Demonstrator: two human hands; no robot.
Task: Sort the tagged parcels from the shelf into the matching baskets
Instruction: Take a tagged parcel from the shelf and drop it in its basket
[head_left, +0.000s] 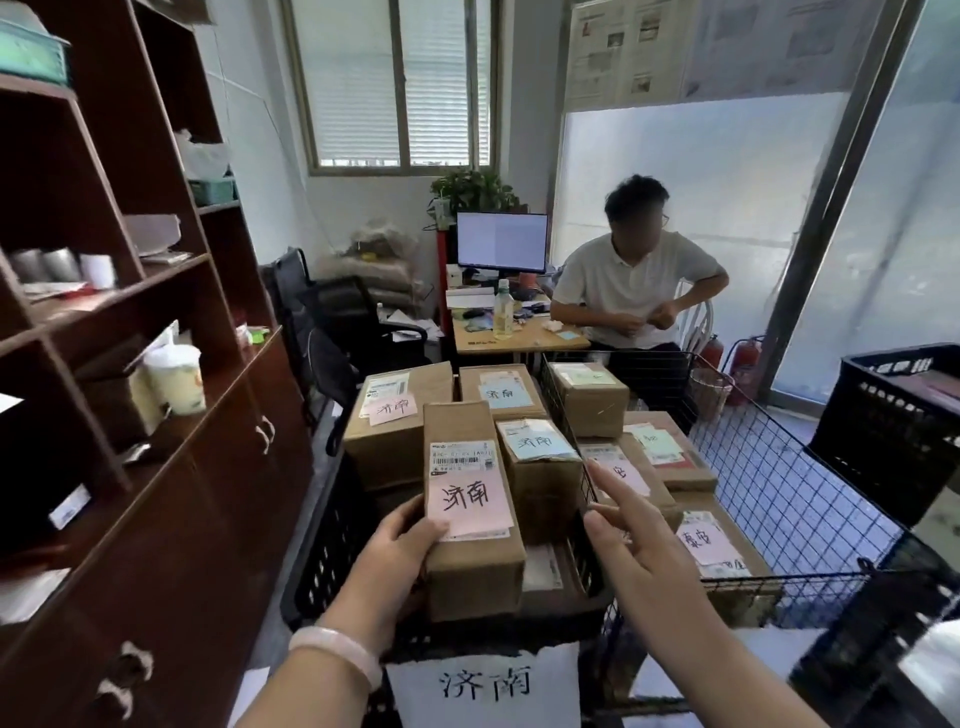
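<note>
Head view. The left hand (400, 545), with a pale bracelet (337, 652) at the wrist, grips the left side of a cardboard parcel (475, 566), thumb on its upper face. The parcel's pink tag (470, 499) reads 济南. The parcel is at the near end of the black plastic basket (332, 551), whose front paper label (485, 683) also reads 济南. Whether its lower end rests on anything cannot be told. Behind it lie three more tagged parcels (389, 431). The right hand (631, 535) holds nothing, fingers straight, just right of the held parcel and apart from it, by the wire basket (810, 499). The wooden shelf (104, 312) stands left. A seated person (634, 291) is behind.
</note>
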